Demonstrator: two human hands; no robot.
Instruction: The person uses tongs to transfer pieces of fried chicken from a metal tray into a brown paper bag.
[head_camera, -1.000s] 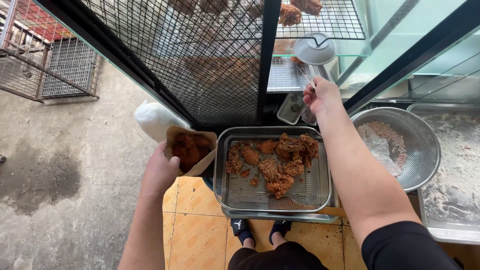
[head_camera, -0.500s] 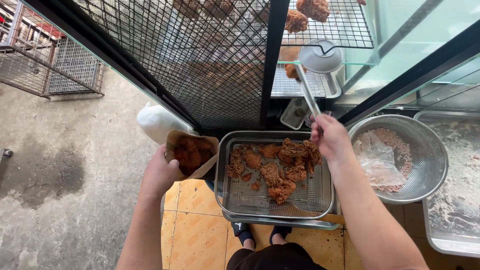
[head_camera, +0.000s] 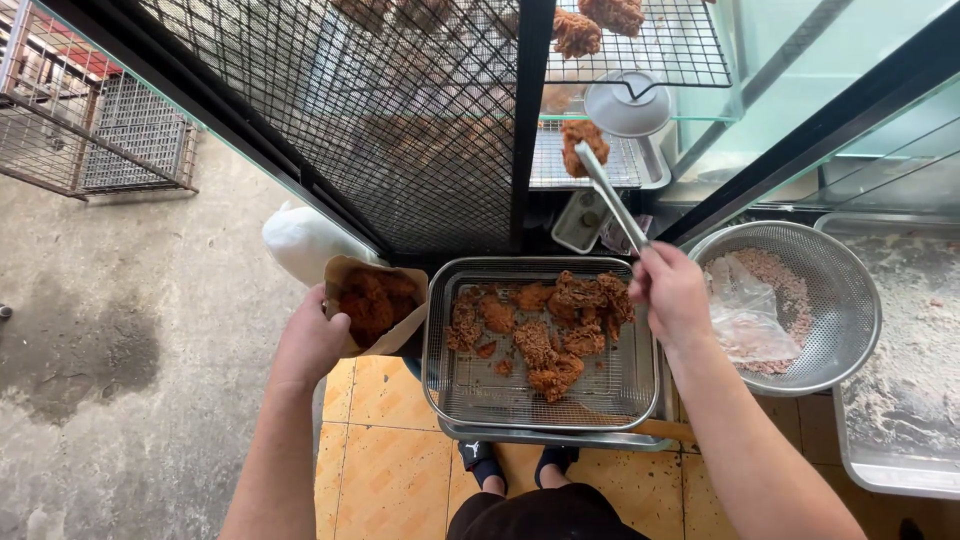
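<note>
Holding a brown paper box (head_camera: 375, 305) in the left hand (head_camera: 310, 345), already loaded with a few dark fried pieces, just left of the wire tray (head_camera: 545, 400). Right hand (head_camera: 672, 295) is clenched around metal tongs (head_camera: 612, 210), tips grasping one craggy golden-brown fried piece (head_camera: 583, 142) up by the display rack (head_camera: 640, 45). Plenty of crusty pieces sit in the tray, so looks partway done to me.

A street fried-food stall: glass display case (head_camera: 800, 60) with wire racks (head_camera: 640, 40), tray of fried pieces (head_camera: 540, 325).
</note>
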